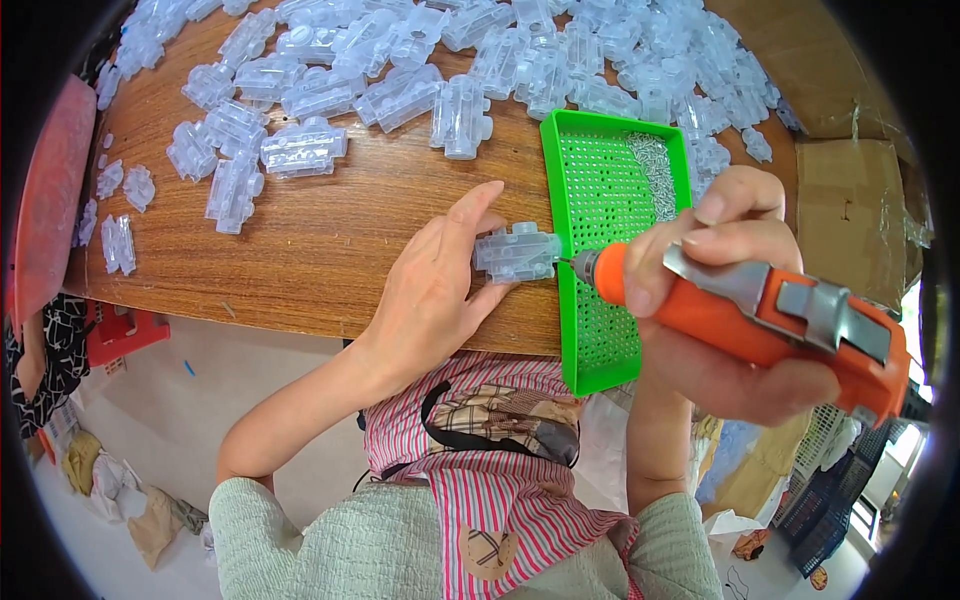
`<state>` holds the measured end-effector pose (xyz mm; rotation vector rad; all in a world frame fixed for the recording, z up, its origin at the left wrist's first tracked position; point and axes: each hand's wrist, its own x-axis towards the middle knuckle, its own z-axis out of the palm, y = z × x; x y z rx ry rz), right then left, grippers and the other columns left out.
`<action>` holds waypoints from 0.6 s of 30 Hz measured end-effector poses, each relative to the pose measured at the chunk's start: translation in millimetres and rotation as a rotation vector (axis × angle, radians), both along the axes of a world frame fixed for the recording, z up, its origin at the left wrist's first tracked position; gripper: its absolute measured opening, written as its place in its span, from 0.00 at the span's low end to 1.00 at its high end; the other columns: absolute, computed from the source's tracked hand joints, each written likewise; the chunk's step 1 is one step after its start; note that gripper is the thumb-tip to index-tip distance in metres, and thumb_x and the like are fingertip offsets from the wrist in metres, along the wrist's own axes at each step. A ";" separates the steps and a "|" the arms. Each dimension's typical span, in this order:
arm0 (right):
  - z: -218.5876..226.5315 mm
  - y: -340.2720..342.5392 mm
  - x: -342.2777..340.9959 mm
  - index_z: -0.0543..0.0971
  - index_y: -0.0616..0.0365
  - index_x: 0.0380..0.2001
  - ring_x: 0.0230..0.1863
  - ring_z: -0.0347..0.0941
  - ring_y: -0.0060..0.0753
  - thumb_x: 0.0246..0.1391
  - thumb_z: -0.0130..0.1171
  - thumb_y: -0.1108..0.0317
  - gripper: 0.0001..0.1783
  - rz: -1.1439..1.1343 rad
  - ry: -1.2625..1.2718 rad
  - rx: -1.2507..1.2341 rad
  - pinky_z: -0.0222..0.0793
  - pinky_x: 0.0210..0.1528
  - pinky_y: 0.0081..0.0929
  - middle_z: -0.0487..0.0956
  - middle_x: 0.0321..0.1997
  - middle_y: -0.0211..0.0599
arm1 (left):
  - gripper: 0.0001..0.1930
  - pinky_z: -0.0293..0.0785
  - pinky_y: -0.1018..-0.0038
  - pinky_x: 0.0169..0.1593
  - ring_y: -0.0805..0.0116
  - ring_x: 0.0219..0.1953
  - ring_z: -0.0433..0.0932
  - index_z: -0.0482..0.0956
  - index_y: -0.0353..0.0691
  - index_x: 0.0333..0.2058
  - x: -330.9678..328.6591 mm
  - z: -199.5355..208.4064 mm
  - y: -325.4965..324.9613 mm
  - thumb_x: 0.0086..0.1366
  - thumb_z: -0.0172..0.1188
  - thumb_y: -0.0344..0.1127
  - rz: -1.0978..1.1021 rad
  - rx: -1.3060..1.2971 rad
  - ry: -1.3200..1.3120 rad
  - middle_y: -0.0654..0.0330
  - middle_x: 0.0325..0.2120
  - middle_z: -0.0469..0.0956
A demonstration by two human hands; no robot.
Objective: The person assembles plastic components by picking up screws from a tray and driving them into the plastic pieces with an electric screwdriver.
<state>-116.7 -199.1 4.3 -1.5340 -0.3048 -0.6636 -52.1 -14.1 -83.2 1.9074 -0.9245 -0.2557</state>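
My left hand [425, 280] holds a clear plastic housing [516, 254] against the wooden table, thumb and fingers around its left end. My right hand [715, 290] is wrapped round an orange electric screwdriver [740, 320] with a metal lever along its body. The screwdriver lies nearly level, its bit pointing left at the right end of the housing. Whether the bit touches the plastic is too small to tell. Beneath the tool sits a green perforated tray [567, 180], with a heap of small silver screws [655, 170] in its far right corner.
Many more clear plastic housings [460, 115] are piled along the table's [330, 225] far side. A pink plastic container [55, 190] stands at the left edge. Cardboard boxes [850, 200] are at the right. Behind the left table edge is a red stool [125, 335].
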 end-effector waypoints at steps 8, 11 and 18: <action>1.3 1.7 5.1 0.75 0.74 0.38 0.17 0.72 0.30 0.54 0.36 0.22 0.54 -0.303 0.313 -0.168 0.72 0.21 0.22 0.63 0.42 0.52 | 0.43 0.75 0.64 0.49 0.54 0.46 0.79 0.58 0.39 0.63 1.4 -0.7 -0.5 0.49 0.72 0.25 -0.026 -0.034 0.035 0.51 0.43 0.79; -11.9 -6.2 8.4 0.75 0.74 0.39 0.17 0.72 0.29 0.55 0.35 0.22 0.53 -0.069 0.042 0.001 0.73 0.22 0.22 0.64 0.41 0.53 | 0.43 0.75 0.64 0.49 0.54 0.45 0.79 0.58 0.39 0.63 1.4 0.6 -0.7 0.49 0.71 0.25 -0.034 -0.031 0.030 0.51 0.42 0.78; -10.0 -0.8 10.3 0.75 0.73 0.37 0.19 0.73 0.28 0.55 0.35 0.22 0.53 -0.015 0.011 0.092 0.72 0.23 0.22 0.64 0.42 0.52 | 0.43 0.75 0.64 0.49 0.54 0.45 0.78 0.58 0.40 0.63 1.9 0.6 -0.2 0.50 0.71 0.25 -0.033 -0.022 0.014 0.51 0.42 0.78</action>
